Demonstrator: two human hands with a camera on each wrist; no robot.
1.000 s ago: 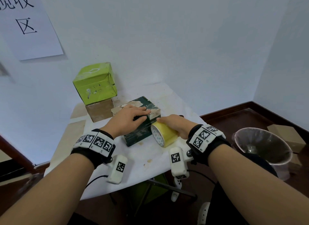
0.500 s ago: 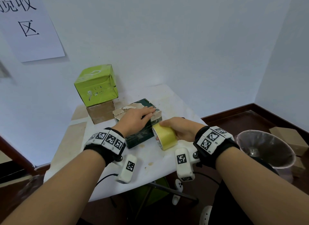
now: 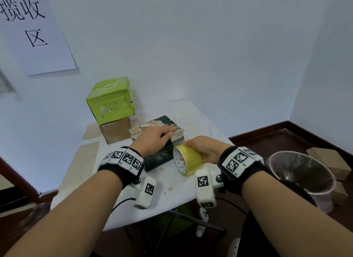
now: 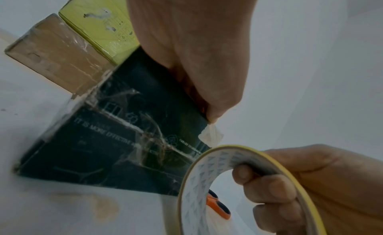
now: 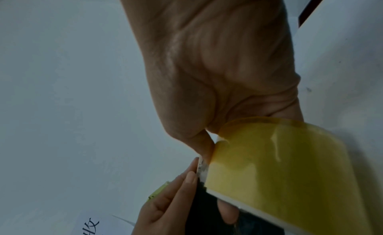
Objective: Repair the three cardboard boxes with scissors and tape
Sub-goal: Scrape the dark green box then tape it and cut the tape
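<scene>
A dark green box (image 3: 162,155) with a torn, pale top lies on the white table (image 3: 172,195). My left hand (image 3: 154,137) lies flat on the box top, fingers straight and reaching its right end. My right hand (image 3: 204,149) grips a yellow tape roll (image 3: 188,160), fingers hooked through the core (image 4: 267,186). The roll stands on edge against the box's right end. Orange-handled scissors (image 4: 219,205) lie on the table behind the roll. A lime green box (image 3: 110,100) sits on a brown box (image 3: 115,131) at the back left.
A bin with a clear liner (image 3: 299,172) stands on the floor to the right, with cardboard boxes (image 3: 328,161) behind it. A paper sign (image 3: 36,33) hangs on the wall. The table's front edge is close to my wrists.
My left hand has slid right along the box top towards its end. The right hand keeps hold of the tape roll beside the box, a little lower now.
</scene>
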